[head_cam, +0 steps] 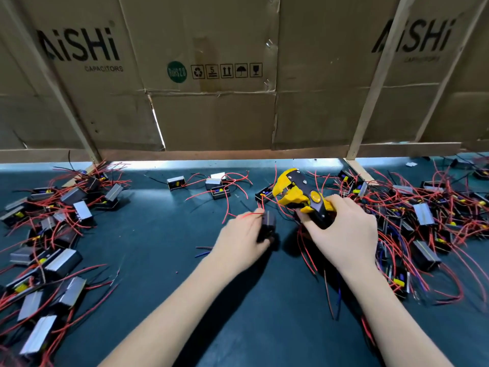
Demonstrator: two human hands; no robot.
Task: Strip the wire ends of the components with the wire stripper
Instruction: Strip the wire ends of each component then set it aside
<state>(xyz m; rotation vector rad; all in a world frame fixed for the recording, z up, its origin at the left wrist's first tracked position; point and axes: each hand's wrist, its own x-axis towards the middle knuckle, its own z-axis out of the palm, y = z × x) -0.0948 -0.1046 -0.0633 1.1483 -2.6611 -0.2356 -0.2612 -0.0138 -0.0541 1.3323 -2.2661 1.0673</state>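
My right hand (346,234) grips the handles of a yellow and black wire stripper (301,194), whose jaws point up and to the left. My left hand (243,234) holds a small black component (267,225) just left of the stripper. A thin red wire (251,214) from that component lies across my left fingers. The wire is not between the stripper's jaws.
Heaps of black and silver components with red wires lie on the dark mat at the left (53,234) and at the right (423,221). A few loose ones (217,186) sit at the back middle. A cardboard wall (211,75) with wooden struts closes the far side.
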